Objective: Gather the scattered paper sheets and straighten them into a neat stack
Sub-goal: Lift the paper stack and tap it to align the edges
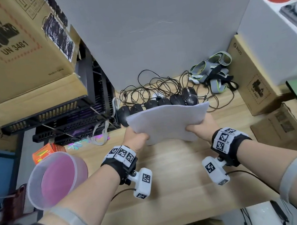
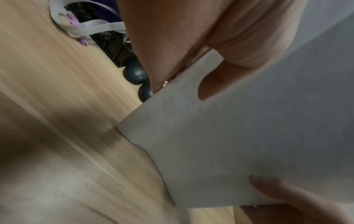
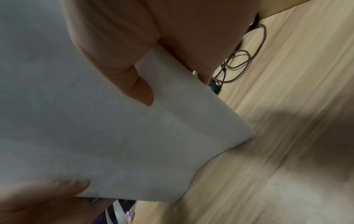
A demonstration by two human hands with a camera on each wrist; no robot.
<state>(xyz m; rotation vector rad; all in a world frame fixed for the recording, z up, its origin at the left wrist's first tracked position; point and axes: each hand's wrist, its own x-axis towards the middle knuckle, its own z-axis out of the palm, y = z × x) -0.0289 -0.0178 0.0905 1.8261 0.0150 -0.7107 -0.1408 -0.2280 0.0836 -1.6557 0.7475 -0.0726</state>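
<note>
Head view first, going left to right with the paper stack [image 1: 167, 123] as the anchor. Way off to its left you've got a translucent tub with a pink bottom [image 1: 57, 178] hanging at the edge of the wooden desk [image 1: 178, 173], with black slotted trays [image 1: 61, 118] behind it. Your left hand [image 1: 136, 138] is clamped on the stack's left edge, thumb on top and fingers underneath. The left wrist view backs that up: the thumb [image 2: 212, 84] presses down on the sheet. The stack itself is up off the desk, bowed a bit in the middle, and the edges look pretty even. Right behind it sits a row of black computer mice [image 1: 154, 104] with tangled cables [image 1: 152, 87]. Your right hand [image 1: 201, 128] pinches the stack's right edge the same way, thumb over and fingers under. Further right there's a pile of grey straps [image 1: 213, 71], then a cardboard box [image 1: 253, 80].
</note>
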